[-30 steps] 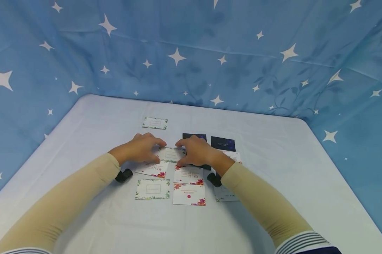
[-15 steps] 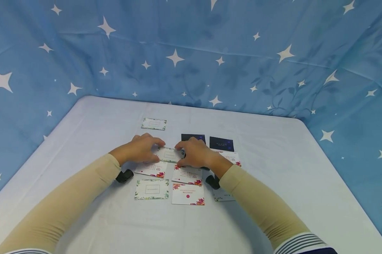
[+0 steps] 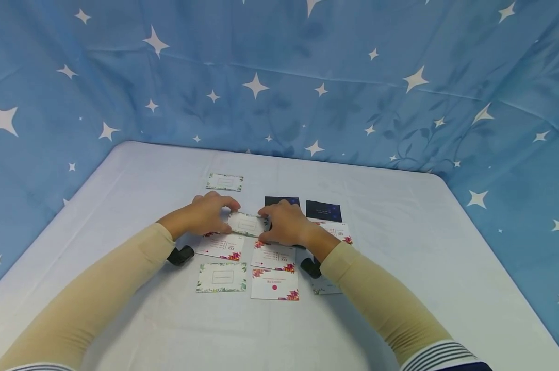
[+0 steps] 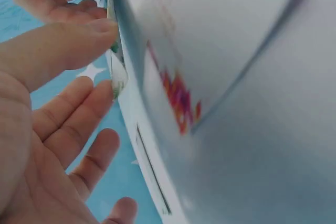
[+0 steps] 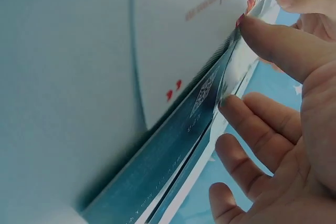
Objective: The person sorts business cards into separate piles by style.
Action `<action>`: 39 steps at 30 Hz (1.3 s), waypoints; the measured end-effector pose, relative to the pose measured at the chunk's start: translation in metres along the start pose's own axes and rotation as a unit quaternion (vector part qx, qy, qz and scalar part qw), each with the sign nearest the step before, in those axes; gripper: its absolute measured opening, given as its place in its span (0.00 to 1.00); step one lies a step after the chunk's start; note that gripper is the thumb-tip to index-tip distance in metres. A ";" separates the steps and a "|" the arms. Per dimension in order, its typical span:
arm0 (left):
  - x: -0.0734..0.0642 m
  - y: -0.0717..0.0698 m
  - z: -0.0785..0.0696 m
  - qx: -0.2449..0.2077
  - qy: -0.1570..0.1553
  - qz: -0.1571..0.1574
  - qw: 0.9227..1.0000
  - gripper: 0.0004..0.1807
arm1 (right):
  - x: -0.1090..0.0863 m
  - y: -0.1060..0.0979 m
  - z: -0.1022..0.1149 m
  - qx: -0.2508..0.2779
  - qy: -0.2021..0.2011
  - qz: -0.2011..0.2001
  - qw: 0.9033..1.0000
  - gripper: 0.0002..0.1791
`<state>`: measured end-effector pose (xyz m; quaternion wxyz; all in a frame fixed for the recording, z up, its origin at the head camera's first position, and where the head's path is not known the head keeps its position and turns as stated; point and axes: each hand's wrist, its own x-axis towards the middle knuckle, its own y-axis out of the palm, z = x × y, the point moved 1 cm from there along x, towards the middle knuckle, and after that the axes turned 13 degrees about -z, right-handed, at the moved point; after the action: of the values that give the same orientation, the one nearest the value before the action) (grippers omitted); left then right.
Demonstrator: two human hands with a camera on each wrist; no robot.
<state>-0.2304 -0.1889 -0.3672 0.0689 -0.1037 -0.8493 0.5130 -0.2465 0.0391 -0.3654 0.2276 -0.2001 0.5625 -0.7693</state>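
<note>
Left hand (image 3: pixel 207 213) pinches left end of leaf-bordered card (image 3: pixel 247 224); right hand (image 3: pixel 286 222) pinches its right end. Similar card (image 3: pixel 225 182) lies on counter (image 3: pixel 168 324) beyond it.

Middle card (image 3: pixel 247 224) held between left hand (image 3: pixel 204 214) and right hand (image 3: pixel 286 223); far card (image 3: pixel 225 182) placed behind; near cards (image 3: pixel 275 285) laid before, on table (image 3: pixel 168 330); curtain (image 3: pixel 279 56) hung behind table.

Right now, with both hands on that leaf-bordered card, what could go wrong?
Bending: the left hand and right hand grip the leaf-bordered card at opposite ends, so uneven pressure could bow it.
Dragging: a red-flowered card lies close to the left hand and might get shifted.
Nudging: the dark QR-code card sits close to the right hand and could be knocked askew.
</note>
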 end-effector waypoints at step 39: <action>0.072 -0.040 0.082 -0.078 -0.078 -0.040 0.993 0.27 | 0.123 0.020 0.010 0.082 0.088 -0.052 0.991 0.29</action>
<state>-0.3226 -0.2592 -0.3691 0.0142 -0.0346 -0.8931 0.4484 -0.3391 -0.0444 -0.3750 0.1527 -0.1411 0.5045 -0.8380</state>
